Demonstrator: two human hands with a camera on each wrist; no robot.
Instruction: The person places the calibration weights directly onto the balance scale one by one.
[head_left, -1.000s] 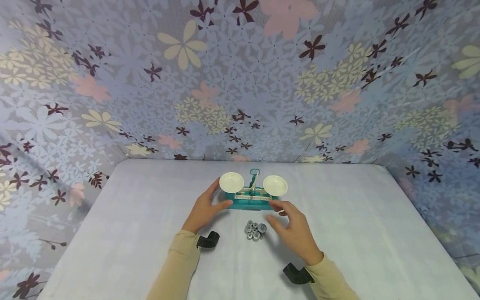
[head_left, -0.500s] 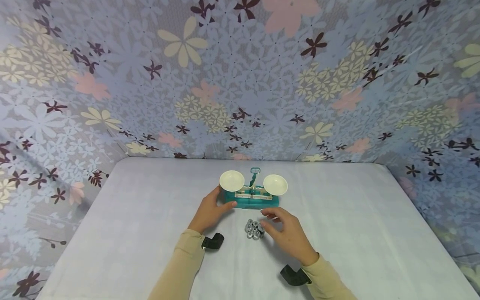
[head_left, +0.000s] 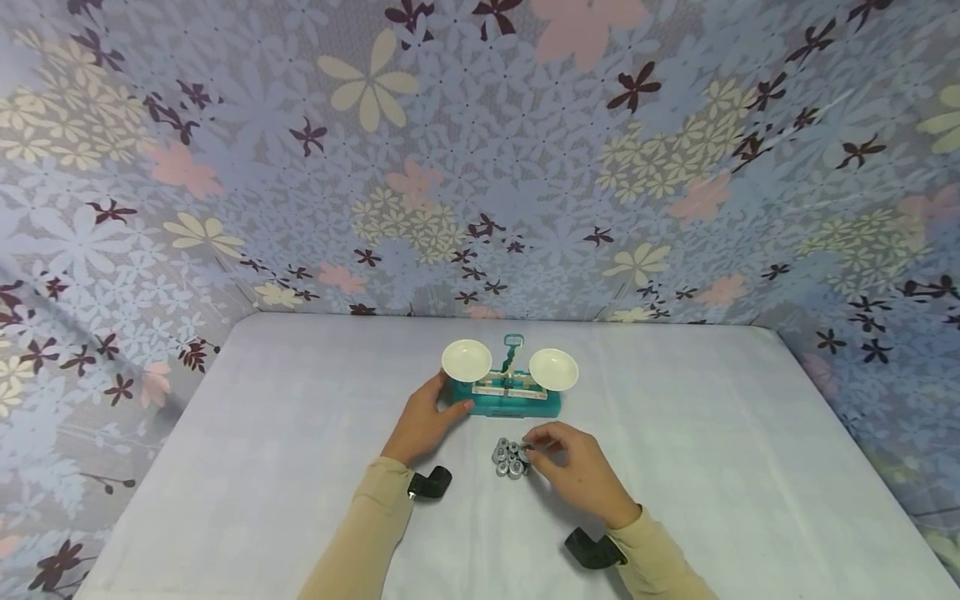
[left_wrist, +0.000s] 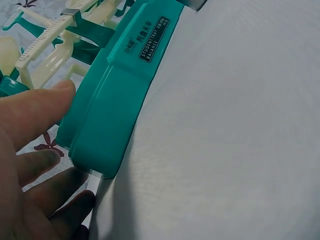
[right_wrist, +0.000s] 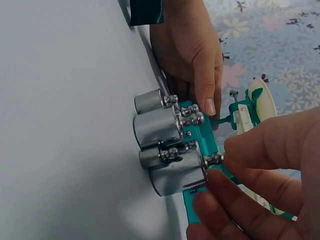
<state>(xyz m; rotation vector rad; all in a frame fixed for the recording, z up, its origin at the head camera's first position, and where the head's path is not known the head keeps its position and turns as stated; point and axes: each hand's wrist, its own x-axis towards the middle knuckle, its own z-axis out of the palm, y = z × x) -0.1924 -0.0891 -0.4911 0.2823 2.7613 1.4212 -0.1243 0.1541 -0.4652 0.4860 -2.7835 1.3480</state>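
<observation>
A teal tray balance (head_left: 525,407) with two white pans stands near the middle of the table. My left hand (head_left: 422,423) rests at its left end; in the left wrist view the straight thumb lies against the teal base (left_wrist: 107,107) and the other fingers spread around the end. Several shiny metal weights with knobs stand bunched in front of the balance. My right hand (head_left: 581,473) is at the right side of this bunch. Close up, its thumb and forefinger pinch the knob of the largest weight (right_wrist: 175,177), which stands among the smaller weights (right_wrist: 155,129).
The white-covered table (head_left: 750,467) extends to both sides of the balance. Behind it rises a wall covering (head_left: 487,167) with a flower pattern. A black wrist camera (head_left: 431,482) is strapped to the left wrist, another wrist camera (head_left: 592,550) to the right.
My right hand has moved from beside the balance's right end down and left to the weights, and its fingers have closed on one knob. The left hand stays at the balance.
</observation>
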